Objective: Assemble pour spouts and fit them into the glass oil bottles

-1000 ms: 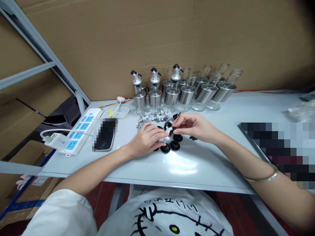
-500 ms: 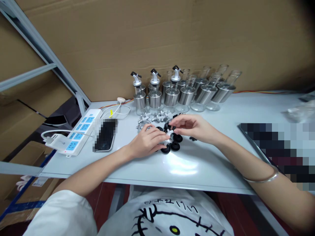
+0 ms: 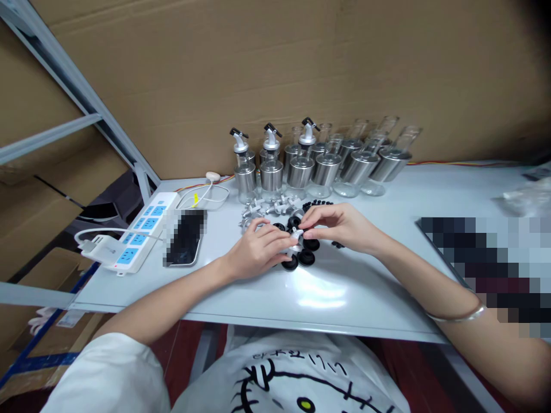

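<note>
My left hand (image 3: 261, 249) is closed on a small silver-grey spout piece (image 3: 296, 236) above the table. Thumb and forefinger of my right hand (image 3: 340, 228) pinch together at the upper right side of the same piece; whether they hold a separate small part is too small to tell. Round black stoppers (image 3: 307, 257) lie under and beside the fingers. Behind my left hand is a group of silver-grey spout parts (image 3: 282, 203). Several small black pieces (image 3: 318, 203) lie behind my right hand, with a few more (image 3: 338, 245) just below it.
Glass bottles with steel sleeves (image 3: 328, 168) stand along the back, three with spouts fitted. To the left are a phone (image 3: 186, 238) and a white power strip (image 3: 144, 232) with cables. A dark, pixelated object (image 3: 486, 258) lies at the right.
My right hand has closed in on the silver-grey piece, its thumb and forefinger nearer together. My left hand has hardly moved.
</note>
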Motion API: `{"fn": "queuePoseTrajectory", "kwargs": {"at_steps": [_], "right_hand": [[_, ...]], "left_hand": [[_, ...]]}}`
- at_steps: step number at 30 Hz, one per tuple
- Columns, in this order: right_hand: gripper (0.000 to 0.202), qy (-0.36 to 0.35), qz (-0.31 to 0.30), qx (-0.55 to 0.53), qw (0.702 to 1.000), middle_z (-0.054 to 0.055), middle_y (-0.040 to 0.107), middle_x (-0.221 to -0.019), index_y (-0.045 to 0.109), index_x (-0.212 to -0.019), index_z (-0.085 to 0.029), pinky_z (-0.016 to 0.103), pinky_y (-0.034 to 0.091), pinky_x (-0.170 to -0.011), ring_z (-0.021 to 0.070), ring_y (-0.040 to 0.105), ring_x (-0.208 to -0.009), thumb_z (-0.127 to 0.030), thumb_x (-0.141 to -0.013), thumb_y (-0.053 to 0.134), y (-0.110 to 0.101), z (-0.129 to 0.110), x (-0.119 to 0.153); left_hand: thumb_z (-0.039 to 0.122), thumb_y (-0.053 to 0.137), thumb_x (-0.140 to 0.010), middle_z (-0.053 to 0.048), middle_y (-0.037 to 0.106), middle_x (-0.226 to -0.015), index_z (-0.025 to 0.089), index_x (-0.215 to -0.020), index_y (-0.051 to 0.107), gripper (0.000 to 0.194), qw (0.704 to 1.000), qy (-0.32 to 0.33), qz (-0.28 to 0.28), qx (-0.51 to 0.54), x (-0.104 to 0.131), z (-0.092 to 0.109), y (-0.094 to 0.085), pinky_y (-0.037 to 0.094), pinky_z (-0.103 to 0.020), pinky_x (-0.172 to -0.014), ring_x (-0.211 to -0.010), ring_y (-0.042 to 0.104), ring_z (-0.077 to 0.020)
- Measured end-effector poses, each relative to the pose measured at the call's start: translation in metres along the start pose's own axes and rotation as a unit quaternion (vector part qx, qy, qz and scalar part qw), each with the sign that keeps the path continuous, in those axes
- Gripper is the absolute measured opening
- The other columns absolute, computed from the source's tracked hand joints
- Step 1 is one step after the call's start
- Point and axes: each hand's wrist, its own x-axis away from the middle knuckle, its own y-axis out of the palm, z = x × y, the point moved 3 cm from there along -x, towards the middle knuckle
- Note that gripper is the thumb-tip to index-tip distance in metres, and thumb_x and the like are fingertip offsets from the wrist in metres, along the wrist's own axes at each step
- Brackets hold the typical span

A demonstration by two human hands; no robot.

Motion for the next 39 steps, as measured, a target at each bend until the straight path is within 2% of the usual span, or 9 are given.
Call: {"fn": "queuePoseTrajectory", "kwargs": {"at_steps": [9,12,16,20,24,33,39], "right_hand": [[0.026,0.055,0.036,-0.035,0.997,0.003,0.073,-0.077,0.076,-0.073,-0.022,0.033,0.053,-0.073,0.0172,0.066,-0.074,-0.037,-0.054,0.085,0.001,0.001,0.001],[0.026,0.085,0.013,-0.102,0.991,0.002,0.073,-0.078,0.077,-0.076,-0.022,0.031,0.052,-0.074,0.0145,0.065,-0.071,-0.035,-0.055,0.086,0.002,0.003,0.003],[0.032,0.141,-0.03,-0.26,0.955,0.005,0.073,-0.083,0.076,-0.093,-0.02,0.03,0.051,-0.079,0.0137,0.066,-0.077,-0.036,-0.065,0.081,0.008,0.009,0.006],[0.039,0.171,-0.07,-0.299,0.936,0.005,0.07,-0.079,0.071,-0.105,-0.016,0.029,0.05,-0.075,0.0125,0.063,-0.074,-0.03,-0.069,0.078,0.015,0.008,0.008],[0.037,0.174,-0.098,-0.307,0.931,0.005,0.068,-0.081,0.071,-0.102,-0.015,0.031,0.048,-0.077,0.0132,0.061,-0.075,-0.031,-0.069,0.077,0.017,0.007,0.009],[0.029,0.159,-0.114,-0.308,0.931,0.003,0.066,-0.087,0.069,-0.096,-0.018,0.03,0.046,-0.08,0.012,0.06,-0.078,-0.03,-0.071,0.076,0.017,0.013,0.009],[0.029,0.148,-0.113,-0.313,0.931,0.003,0.066,-0.093,0.069,-0.095,-0.019,0.032,0.049,-0.079,0.0131,0.061,-0.081,-0.031,-0.069,0.078,0.019,0.009,0.009]], "left_hand": [[0.034,0.044,-0.098,-0.006,0.072,-0.103,0.019,-0.114,0.054,0.024,0.999,-0.039,-0.026,-0.013,0.003,-0.003,0.002,0.032,-0.041,-0.099,-0.092,0.064,-0.0168],[0.032,0.044,-0.098,-0.006,0.072,-0.103,0.019,-0.115,0.053,0.022,0.999,-0.033,-0.006,-0.021,0.002,-0.002,0.0,0.03,-0.04,-0.099,-0.091,0.064,-0.0164],[0.029,0.044,-0.099,-0.006,0.072,-0.102,0.018,-0.115,0.051,0.021,0.999,-0.031,0.012,-0.028,0.001,-0.001,-0.002,0.028,-0.039,-0.1,-0.091,0.064,-0.0161],[0.031,0.043,-0.099,-0.006,0.071,-0.103,0.02,-0.121,0.049,0.025,0.999,-0.036,0.001,-0.017,0.003,-0.002,-0.001,0.024,-0.041,-0.103,-0.094,0.063,-0.0173],[0.032,0.041,-0.099,-0.006,0.07,-0.104,0.022,-0.126,0.047,0.029,0.999,-0.04,-0.013,-0.014,0.004,-0.003,0.0,0.022,-0.042,-0.104,-0.096,0.062,-0.0179],[0.031,0.039,-0.1,-0.005,0.072,-0.099,0.018,-0.116,0.05,0.024,0.999,-0.012,0.009,-0.033,-0.001,0.001,-0.002,0.023,-0.04,-0.101,-0.085,0.064,-0.0156],[0.031,0.043,-0.099,-0.006,0.07,-0.105,0.021,-0.121,0.045,0.025,0.999,-0.039,-0.008,0.034,0.001,-0.001,-0.001,0.027,-0.039,-0.101,-0.091,0.065,-0.0156]]}}
